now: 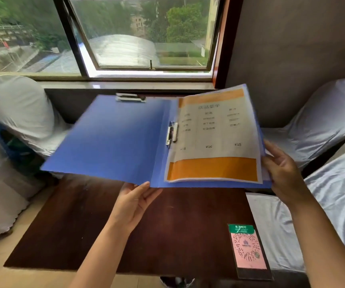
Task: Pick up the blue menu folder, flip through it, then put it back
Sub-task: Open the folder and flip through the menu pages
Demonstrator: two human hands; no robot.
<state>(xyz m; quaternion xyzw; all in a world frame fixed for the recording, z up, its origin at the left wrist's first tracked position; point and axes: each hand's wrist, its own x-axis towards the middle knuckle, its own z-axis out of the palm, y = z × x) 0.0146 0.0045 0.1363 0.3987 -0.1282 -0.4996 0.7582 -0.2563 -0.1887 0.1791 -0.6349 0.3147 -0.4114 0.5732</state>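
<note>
The blue menu folder [113,138] is held open in the air above the dark wooden table [167,235]. Its left cover is bare blue with a metal clip at the top. The right half carries a menu page [215,138] with orange bands and prices, clamped by a metal clip at the spine. My left hand [134,202] supports the folder from below near the spine, palm up. My right hand [281,169] grips the folder's right edge and the page edges.
A QR-code card [248,250] in a clear stand lies on the table's near right corner. White-covered chairs stand on the left [19,113] and on the right [321,125]. A window [142,36] and its sill lie behind the table.
</note>
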